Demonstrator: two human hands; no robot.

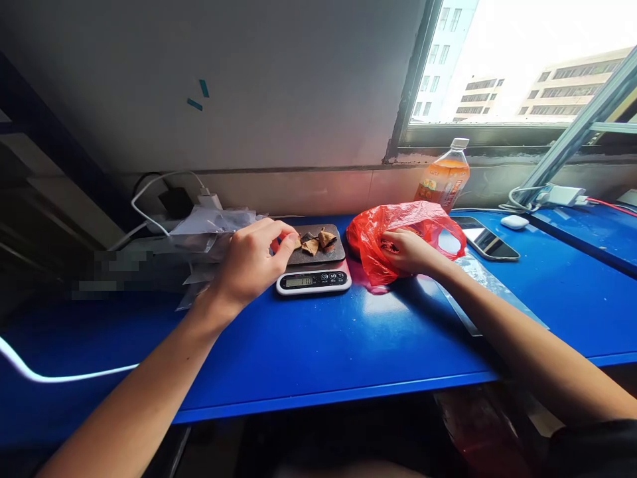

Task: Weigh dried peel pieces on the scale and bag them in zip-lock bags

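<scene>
My left hand point(256, 255) is at the left side of a small digital scale point(313, 281), its thumb and index finger pinched together. A brown bit shows beside the fingertips; whether they hold it I cannot tell. Several dried brown pieces point(311, 246) lie on the scale's dark weighing plate point(334, 252), and the display is lit with digits too small to read surely. On the right, a crumpled red plastic bag point(371, 232) lies on the table. My right hand point(409, 251) is at its opening with curled fingers gripping the film; the fingertips are partly hidden.
Clear plastic bags point(202, 229) are stacked left of the scale, with a charger and white cables behind. An orange drink bottle point(445, 176), a phone point(486, 239) and a white earphone case point(514, 222) stand or lie at the right. The blue table's front edge point(318, 397) is nearest me.
</scene>
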